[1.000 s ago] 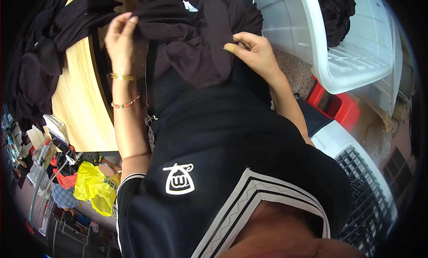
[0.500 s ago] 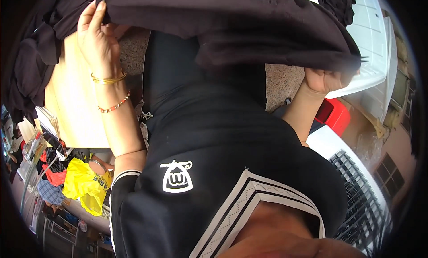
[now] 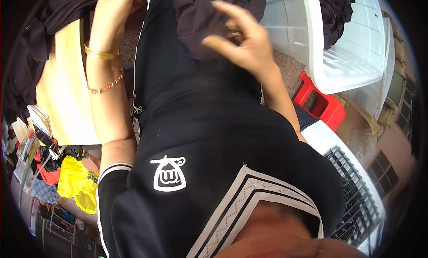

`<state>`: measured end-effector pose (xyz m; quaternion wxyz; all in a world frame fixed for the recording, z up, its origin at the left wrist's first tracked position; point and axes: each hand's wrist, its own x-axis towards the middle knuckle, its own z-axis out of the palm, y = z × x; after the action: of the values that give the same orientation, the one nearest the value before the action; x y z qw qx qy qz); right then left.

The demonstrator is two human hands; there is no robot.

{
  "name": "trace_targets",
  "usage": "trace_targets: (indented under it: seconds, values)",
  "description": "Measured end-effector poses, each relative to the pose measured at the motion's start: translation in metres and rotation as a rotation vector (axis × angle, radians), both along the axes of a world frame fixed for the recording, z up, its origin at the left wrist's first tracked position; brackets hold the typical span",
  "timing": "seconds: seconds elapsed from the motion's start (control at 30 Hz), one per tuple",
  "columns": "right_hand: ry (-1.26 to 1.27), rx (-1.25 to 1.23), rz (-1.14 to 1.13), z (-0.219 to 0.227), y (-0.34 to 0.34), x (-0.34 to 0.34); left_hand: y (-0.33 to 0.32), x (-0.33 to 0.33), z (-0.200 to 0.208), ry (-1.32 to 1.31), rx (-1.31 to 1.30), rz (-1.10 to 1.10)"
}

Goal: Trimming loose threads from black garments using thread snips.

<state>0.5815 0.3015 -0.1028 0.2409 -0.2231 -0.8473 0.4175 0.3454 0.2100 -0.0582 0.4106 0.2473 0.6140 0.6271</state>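
Note:
A dark purple-brown cloth lies bunched over my black-trousered lap. Just above it hovers my right hand, blurred a little by motion, with thumb and forefinger spread apart. Something small and ring-like shows at its curled fingers, too unclear to name. My left hand reaches to the upper edge, left of my lap, wearing a gold bangle and a beaded bracelet on its wrist. Its fingers are mostly cut off by the picture's edge, so their grip is hidden. More dark cloth is heaped on the pale wooden table beside it.
On the right stands a white plastic crate with dark cloth inside. Below it are a red plastic stool and a white-edged chair with a black lattice. A yellow bag and papers are at the left.
The cloth stretched between my hands has dropped into a bunch on my lap. My right hand has come inward from the right and opened; my left hand has moved up towards the edge.

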Motion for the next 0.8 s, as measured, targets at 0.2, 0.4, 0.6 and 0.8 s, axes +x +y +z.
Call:
trace_targets:
  seconds: [0.2, 0.4, 0.6, 0.8]
  values:
    - [-0.441, 0.476, 0.252, -0.052, -0.003, -0.023, -0.043, -0.008, -0.074, 0.205, -0.151, -0.162]
    - [0.100, -0.739, 0.094, -0.009, 0.023, -0.007, -0.049, 0.034, -0.066, 0.316, -0.073, -0.226]
    - [0.264, -1.072, 0.113, 0.012, 0.030, 0.015, -0.008, 0.067, -0.056, 0.474, 0.239, -0.248]
    - [0.379, -1.098, 0.279, 0.031, 0.034, 0.034, -0.014, 0.066, 0.038, 0.240, 0.194, -0.472]
